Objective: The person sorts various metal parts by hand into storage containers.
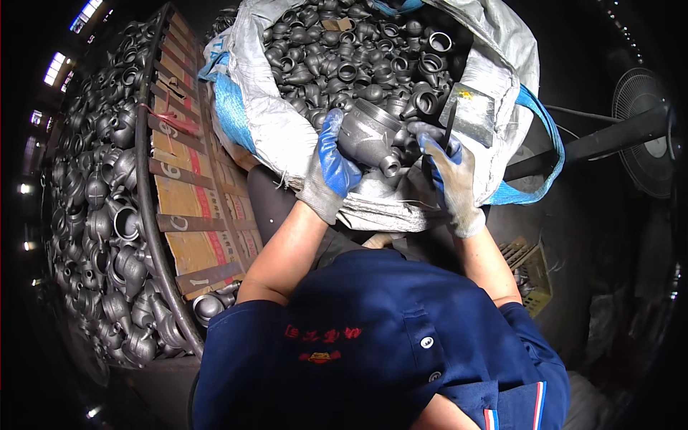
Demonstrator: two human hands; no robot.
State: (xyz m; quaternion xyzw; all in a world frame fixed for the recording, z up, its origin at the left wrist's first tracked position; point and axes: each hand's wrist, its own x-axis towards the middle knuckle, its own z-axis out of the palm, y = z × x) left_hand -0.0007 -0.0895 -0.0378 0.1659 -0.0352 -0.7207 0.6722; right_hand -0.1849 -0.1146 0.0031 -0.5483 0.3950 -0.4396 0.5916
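Observation:
My left hand (331,166), in a blue-and-grey work glove, grips a grey metal casting (364,136) from its left side. The casting has a rounded body, a ribbed wide neck and a small spout with a hole facing me. Close to its right side, my right hand (451,172), gloved alike, has its fingers curled round a dark, thin bar-shaped tool (451,123) that points up and away. The tool's lower end is hidden by the glove. Beneath both hands lies a big white woven sack (247,79), full of similar castings (308,64).
To the left, a metal-framed bin (154,208) lined with cardboard holds many more castings (93,193). A flat grey plate (473,115) rests on the sack's right rim, near a blue strap (552,143). Further right stands a fan (645,129). A yellowish crate (541,279) sits low by my right arm.

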